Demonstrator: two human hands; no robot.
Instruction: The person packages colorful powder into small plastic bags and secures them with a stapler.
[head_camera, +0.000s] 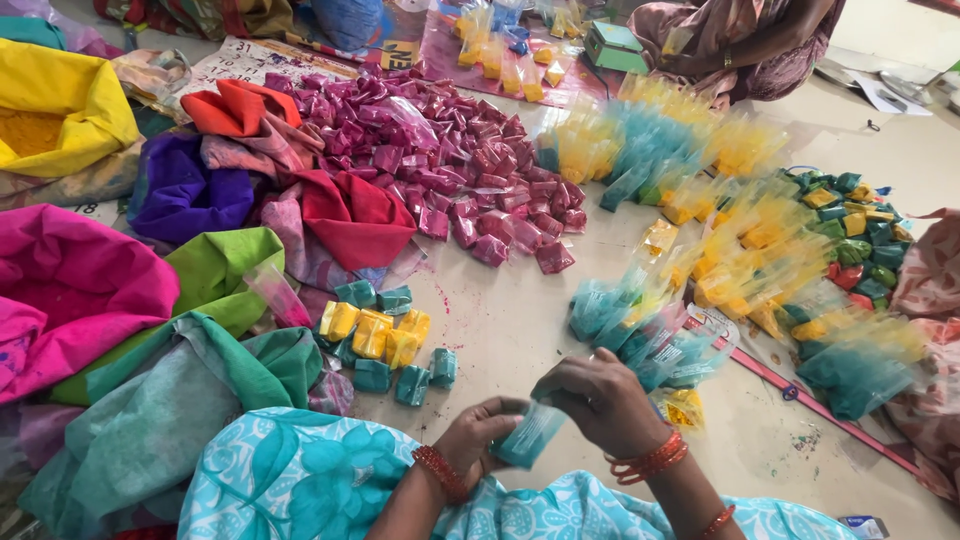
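Ahead of you a heap of magenta packets (450, 160) spreads across the floor (520, 310), small glossy folded pouches. To its right lie rows of open clear bags of yellow and teal powder (690, 200), blurred in the picture. Farther right sits a cluster of folded green, yellow and red packets (855, 235). Near your left knee lies a small group of yellow and teal folded packets (385, 345), touching one another. At your left stand cloth sacks: a yellow sack (60, 110), a purple one (185, 190), a bright pink one (70, 290) and a green one (160, 410). A printed calendar sheet (250, 60) lies under the far sacks. A red strip (800, 395) runs along the floor at your right.

Your left hand (480, 435) and right hand (600, 400) meet just above your lap, both pinching one teal packet (527, 437). It is a small clear pouch of teal powder, tilted, its lower end in your left fingers and its upper end under your right fingers.
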